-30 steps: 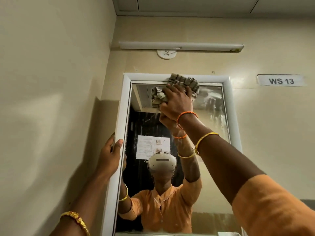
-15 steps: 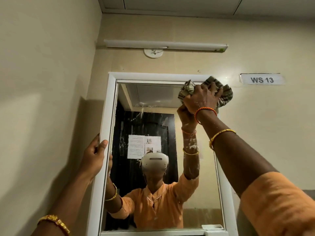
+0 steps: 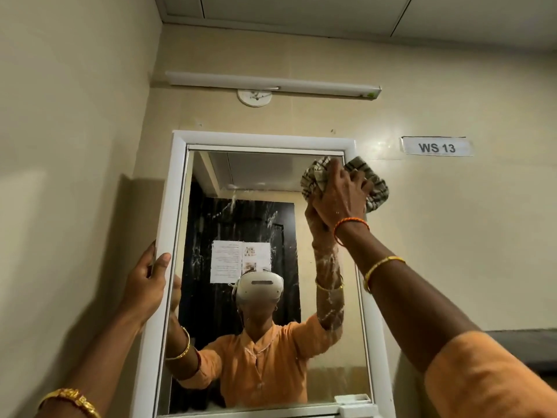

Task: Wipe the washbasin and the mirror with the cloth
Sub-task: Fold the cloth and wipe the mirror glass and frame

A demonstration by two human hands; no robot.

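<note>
A white-framed mirror [image 3: 177, 224] hangs on the beige wall in front of me. My right hand [image 3: 340, 197] presses a bunched checked cloth [image 3: 376, 185] against the mirror's top right corner, partly over the frame. My left hand [image 3: 147, 285] grips the left edge of the frame, thumb on the front. White streaks and smears mark the glass across its upper middle and right side. The washbasin is out of view.
A tube light [image 3: 271, 84] runs along the wall above the mirror, with a round white fitting [image 3: 254, 97] under it. A "WS 13" label [image 3: 437, 147] is stuck to the wall at right. A side wall stands close on the left.
My right hand has swept the cloth from the top middle of the mirror to its top right corner. My left hand has kept its hold on the left frame edge.
</note>
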